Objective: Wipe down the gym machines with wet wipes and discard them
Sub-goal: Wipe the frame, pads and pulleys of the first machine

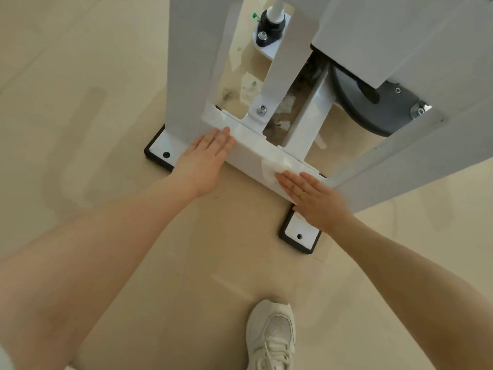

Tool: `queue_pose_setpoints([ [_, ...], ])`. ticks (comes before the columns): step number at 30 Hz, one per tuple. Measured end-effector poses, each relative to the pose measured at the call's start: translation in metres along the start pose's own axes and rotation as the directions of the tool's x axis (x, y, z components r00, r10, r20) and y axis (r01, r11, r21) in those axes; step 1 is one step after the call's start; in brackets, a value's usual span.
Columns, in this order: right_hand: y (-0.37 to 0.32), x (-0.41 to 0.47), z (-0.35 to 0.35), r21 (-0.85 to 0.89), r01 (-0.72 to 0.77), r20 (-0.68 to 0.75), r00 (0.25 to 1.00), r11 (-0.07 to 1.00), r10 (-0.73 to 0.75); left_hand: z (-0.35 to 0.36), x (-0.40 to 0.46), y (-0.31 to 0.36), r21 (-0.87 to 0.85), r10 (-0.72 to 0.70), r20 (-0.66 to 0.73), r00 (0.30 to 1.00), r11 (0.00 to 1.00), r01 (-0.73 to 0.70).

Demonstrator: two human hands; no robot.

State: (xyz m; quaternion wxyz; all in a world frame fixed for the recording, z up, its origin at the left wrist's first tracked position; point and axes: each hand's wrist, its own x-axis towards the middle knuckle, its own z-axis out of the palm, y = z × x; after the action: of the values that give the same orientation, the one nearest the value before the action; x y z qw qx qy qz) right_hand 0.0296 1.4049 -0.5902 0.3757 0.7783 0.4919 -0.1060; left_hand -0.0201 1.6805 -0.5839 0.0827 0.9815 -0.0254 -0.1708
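Floor (80, 102) pale and bare at far left. Then black-edged foot plate (162, 153) under a white upright. Left hand (205, 161) next, flat on the near face of the base bar (250, 150), fingers (221, 137) straight and released, holding nothing; likely bracing the body while bent low. Further right, wipe (274, 169) spread over the bar's top edge and face, pinned under right hand (312, 198), fingers straight and pressing flat, not clenched, probably to keep wide contact for the stroke. Second foot plate (301, 233) just below that hand. Shoe (272, 335) near bottom. Dark flywheel (373, 113) at upper right. Wiping in progress, by the look; discarding not yet done.
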Motion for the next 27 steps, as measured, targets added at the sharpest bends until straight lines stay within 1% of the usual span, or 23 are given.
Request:
queue_pose_setpoints([
  [1,0.003,-0.006,0.0,-0.062,0.042,0.064,0.997,0.997,-0.038,0.001,-0.001,0.001,-0.02,-0.017,-0.001,1.0,1.0,0.017],
  [2,0.003,-0.008,0.001,-0.106,0.074,0.098,0.993,0.992,-0.063,0.002,-0.002,0.002,-0.036,-0.031,0.001,1.0,0.999,0.031],
  [4,-0.001,-0.001,-0.004,-0.183,0.118,0.121,0.988,0.976,-0.097,0.003,-0.004,0.002,-0.058,-0.048,0.005,0.999,0.997,0.048],
  [5,-0.004,0.008,-0.006,-0.225,0.13,0.098,0.989,0.966,-0.11,0.004,-0.005,0.002,-0.068,-0.053,0.004,0.999,0.996,0.053],
  [6,-0.008,0.021,-0.007,-0.253,0.137,0.014,0.99,0.958,-0.138,0.004,-0.007,0.0,-0.078,-0.059,0.001,0.998,0.995,0.059],
  [7,-0.013,0.034,-0.011,-0.258,0.164,-0.034,0.983,0.952,-0.179,0.005,-0.008,-0.002,-0.084,-0.067,-0.001,0.998,0.994,0.067],
  [8,-0.018,0.048,-0.02,-0.204,0.193,-0.027,0.979,0.96,-0.203,0.005,-0.01,-0.004,-0.084,-0.073,-0.002,0.997,0.994,0.073],
  [9,-0.023,0.062,-0.029,-0.153,0.191,-0.044,0.979,0.97,-0.2,0.006,-0.012,-0.007,-0.08,-0.081,-0.001,0.997,0.994,0.08],
  [11,-0.031,0.086,-0.046,-0.115,0.146,-0.124,0.979,0.983,-0.16,0.009,-0.017,-0.013,-0.073,-0.099,0.005,0.995,0.992,0.099],
  [13,-0.039,0.096,-0.052,-0.131,0.106,-0.13,0.984,0.986,-0.123,0.011,-0.022,-0.016,-0.075,-0.112,0.023,0.994,0.991,0.113],
  [15,-0.042,0.093,-0.046,-0.166,0.081,-0.14,0.985,0.983,-0.105,0.013,-0.027,-0.017,-0.07,-0.117,0.043,0.992,0.99,0.12],
  [17,-0.036,0.077,-0.032,-0.209,0.056,-0.234,0.966,0.976,-0.106,0.014,-0.029,-0.013,-0.075,-0.111,0.044,0.993,0.991,0.114],
  [18,-0.031,0.064,-0.022,-0.2,0.038,-0.256,0.962,0.979,-0.089,0.014,-0.029,-0.01,-0.081,-0.103,0.045,0.994,0.991,0.106],
  [20,-0.023,0.033,0.005,-0.167,0.021,-0.282,0.957,0.986,-0.068,0.013,-0.027,0.0,-0.079,-0.078,0.06,0.995,0.994,0.082],
  [23,-0.016,-0.017,0.046,-0.177,-0.038,-0.325,0.945,0.983,-0.022,0.009,-0.022,0.016,-0.066,-0.013,0.075,0.997,0.998,0.018],
  [27,-0.009,-0.044,0.06,-0.166,-0.102,-0.315,0.948,0.981,0.045,-0.001,-0.018,0.039,-0.028,0.086,0.075,0.993,0.996,-0.084],
])
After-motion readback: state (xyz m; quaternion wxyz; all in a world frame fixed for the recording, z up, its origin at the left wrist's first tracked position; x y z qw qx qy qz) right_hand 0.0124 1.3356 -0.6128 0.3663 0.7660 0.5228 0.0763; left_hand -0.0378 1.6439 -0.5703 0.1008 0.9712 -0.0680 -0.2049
